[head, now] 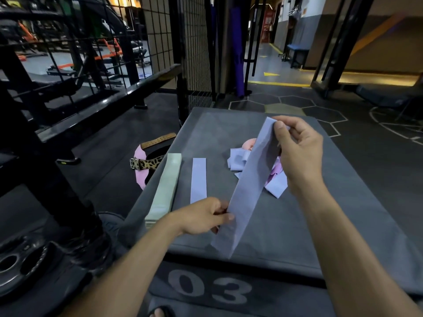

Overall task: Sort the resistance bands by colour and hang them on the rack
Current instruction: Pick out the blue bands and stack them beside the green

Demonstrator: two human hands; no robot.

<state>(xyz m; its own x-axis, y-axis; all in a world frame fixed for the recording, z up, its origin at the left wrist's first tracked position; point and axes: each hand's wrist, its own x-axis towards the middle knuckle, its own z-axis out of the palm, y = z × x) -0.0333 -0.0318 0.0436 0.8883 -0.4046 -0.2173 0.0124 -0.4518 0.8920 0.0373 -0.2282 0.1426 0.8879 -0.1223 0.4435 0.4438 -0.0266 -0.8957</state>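
Two hands (206,216) (297,145) stretch lilac band (249,179) above platform's (297,225) bare near edge

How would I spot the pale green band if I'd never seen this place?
Find the big grey padded box marked "03". Along its left edge lies a long, flat pale green resistance band, straight and untouched. The short lilac strip beside it and the long lilac band held in both hands are purple-toned.

A dim gym: dark rubber floor (109,156) with hexagon markings (295,104), a black wire-mesh partition (160,42), weight machines (68,65) behind it, and a yellow-lined corridor (272,74) with a blue bench (297,50).
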